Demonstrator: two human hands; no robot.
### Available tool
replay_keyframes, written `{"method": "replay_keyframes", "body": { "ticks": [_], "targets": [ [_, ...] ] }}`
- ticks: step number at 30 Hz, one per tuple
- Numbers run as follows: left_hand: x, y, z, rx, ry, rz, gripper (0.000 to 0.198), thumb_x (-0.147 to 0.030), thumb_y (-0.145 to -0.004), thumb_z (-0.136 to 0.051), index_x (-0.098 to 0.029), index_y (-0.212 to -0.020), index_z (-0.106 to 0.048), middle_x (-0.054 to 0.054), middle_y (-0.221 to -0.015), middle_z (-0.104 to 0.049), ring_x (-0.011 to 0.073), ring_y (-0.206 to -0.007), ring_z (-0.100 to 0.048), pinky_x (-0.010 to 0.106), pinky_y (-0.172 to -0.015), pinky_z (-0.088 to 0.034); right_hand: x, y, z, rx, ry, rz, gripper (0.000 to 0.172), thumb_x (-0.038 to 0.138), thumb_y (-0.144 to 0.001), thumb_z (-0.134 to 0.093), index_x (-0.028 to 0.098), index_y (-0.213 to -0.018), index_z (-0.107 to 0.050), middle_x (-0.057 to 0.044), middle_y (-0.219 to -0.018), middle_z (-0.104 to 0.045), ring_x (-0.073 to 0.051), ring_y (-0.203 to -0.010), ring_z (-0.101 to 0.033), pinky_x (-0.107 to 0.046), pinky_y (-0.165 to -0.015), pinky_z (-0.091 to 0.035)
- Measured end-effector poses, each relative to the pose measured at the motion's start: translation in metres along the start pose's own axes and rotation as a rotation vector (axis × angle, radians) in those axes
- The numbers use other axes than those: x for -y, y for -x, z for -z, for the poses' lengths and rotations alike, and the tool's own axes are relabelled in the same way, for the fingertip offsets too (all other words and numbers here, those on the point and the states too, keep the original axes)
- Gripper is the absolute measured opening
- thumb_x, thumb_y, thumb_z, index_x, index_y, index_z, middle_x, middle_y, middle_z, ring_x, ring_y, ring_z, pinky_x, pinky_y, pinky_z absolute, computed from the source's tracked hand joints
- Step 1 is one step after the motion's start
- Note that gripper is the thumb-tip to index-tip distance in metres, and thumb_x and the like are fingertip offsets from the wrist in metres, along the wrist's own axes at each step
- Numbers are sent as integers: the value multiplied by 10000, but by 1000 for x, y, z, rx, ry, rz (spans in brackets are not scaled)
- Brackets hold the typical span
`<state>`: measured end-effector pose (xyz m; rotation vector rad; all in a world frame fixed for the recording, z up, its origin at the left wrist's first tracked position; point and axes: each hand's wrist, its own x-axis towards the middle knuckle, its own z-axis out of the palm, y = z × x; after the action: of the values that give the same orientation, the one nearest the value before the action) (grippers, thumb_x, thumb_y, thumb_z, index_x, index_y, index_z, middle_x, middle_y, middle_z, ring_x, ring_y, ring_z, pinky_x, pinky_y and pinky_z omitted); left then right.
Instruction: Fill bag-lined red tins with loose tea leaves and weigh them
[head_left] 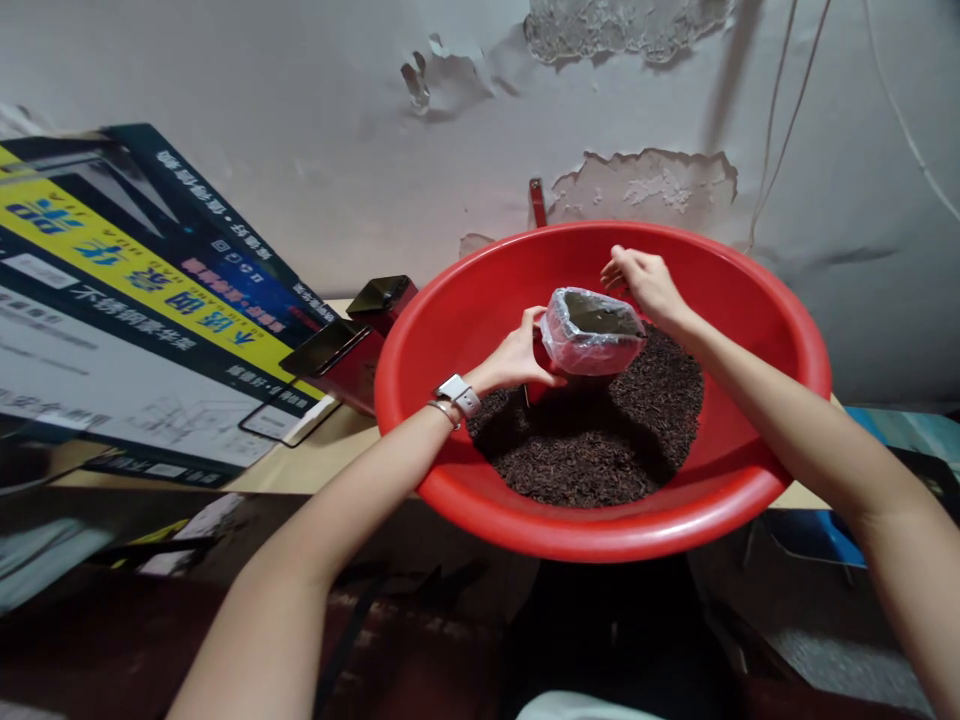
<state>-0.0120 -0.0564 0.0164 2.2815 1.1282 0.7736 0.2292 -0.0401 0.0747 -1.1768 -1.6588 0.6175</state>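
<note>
My left hand (517,355) grips a red tin from its left side, thumb and fingers apart around it. A clear plastic bag (581,350) lines the tin and folds over its rim; the mouth faces up, tilted. Little of the tin's lower part shows. My right hand (645,285) hovers just right of the tin mouth, fingers curled inward; what they hold, if anything, is hidden. Beneath both hands, dark loose tea leaves (592,460) cover the bottom of a large red basin (622,540).
Two red tins with dark open tops, a nearer tin (337,360) and a farther tin (382,300), stand left of the basin. A large printed carton (150,300) leans at the left on the wooden table (322,470). A peeling wall (360,150) rises behind; cords hang at right.
</note>
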Motion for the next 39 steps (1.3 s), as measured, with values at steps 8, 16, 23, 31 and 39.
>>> {"method": "replay_keyframes", "body": {
  "ticks": [8,16,23,31,39],
  "targets": [
    [21,-8,18,-407,-44,176,1171,-390,-434,-926,-237,-1366,-233,192,-1300,-517,463,-1256,-483,667,-1037,-361,-68,-3,11,62,258,-556,325,407,-917,-438,133,-987,-599,-144,-911,-665,-219,-755,-653,-359,-663,-523],
    [20,-9,33,-681,-25,176,1206,-418,-583,-879,-292,-1429,-29,201,-1504,-287,439,-1384,-338,630,-1083,-346,-66,60,-88,801,643,-244,536,485,-953,-426,150,-1367,-487,-157,-1406,-507,-285,-1278,-501,-355,-1059,-388],
    [9,-9,40,-671,-110,113,1111,-380,-683,-818,-328,-1452,-19,125,-1570,-201,380,-1399,-338,524,-1034,-470,-66,23,-164,802,664,-22,521,458,-981,-382,194,-1424,-452,-108,-1485,-420,-241,-1365,-392,-347,-1136,-278],
    [6,-11,39,-698,19,142,1153,-350,-672,-827,-310,-1468,6,127,-1577,-168,419,-1383,-334,567,-1037,-459,-78,29,-199,775,782,30,487,554,-947,-402,288,-1314,-578,-84,-1476,-415,-314,-1307,-398,-479,-1061,-347],
    [3,-11,35,-677,-26,137,1174,-380,-667,-834,-314,-1483,7,146,-1554,-231,418,-1350,-384,578,-1042,-437,-48,57,-164,939,790,127,544,585,-933,-427,219,-1314,-558,-104,-1318,-572,-271,-1178,-554,-373,-1042,-371]
  ]
}}
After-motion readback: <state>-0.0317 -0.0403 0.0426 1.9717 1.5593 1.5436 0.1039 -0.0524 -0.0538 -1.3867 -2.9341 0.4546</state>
